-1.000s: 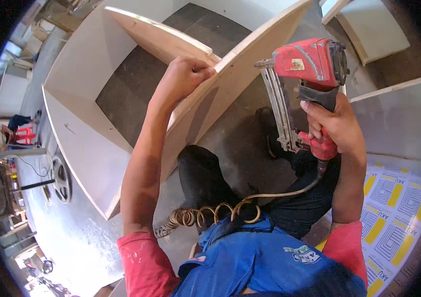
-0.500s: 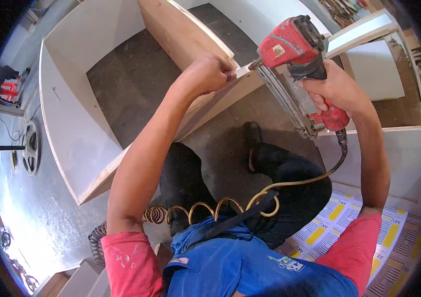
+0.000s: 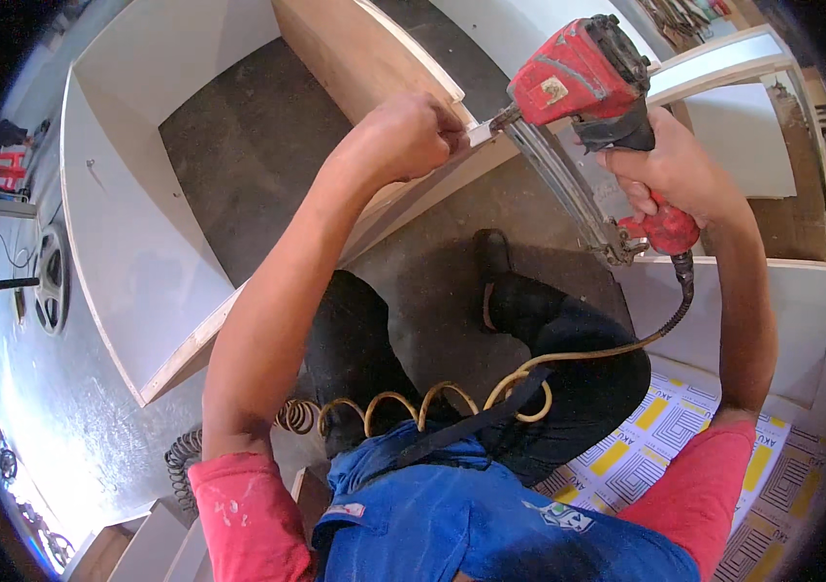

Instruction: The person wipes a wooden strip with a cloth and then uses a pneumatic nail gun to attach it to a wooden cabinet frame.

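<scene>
floor [image 3: 452,228] gap between panel [image 3: 432,192], 12 o'clock, and white board [image 3: 801,310], 3 o'clock. nail gun [image 3: 568,82] at 1-2, nose toward 8 just beside panel's end, axis 2-8. right hand [image 3: 675,170] wrapped round its grip; left hand [image 3: 408,141] curled at panel edge, can't tell pinch.

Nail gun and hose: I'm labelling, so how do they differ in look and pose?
The nail gun is mostly red and black; the hose is largely yellowish. The nail gun is bulky and rigid; the hose is thin and partly coiled. The right hand holds the nail gun up; the hose runs lower, before the legs. The two are joined.
</scene>
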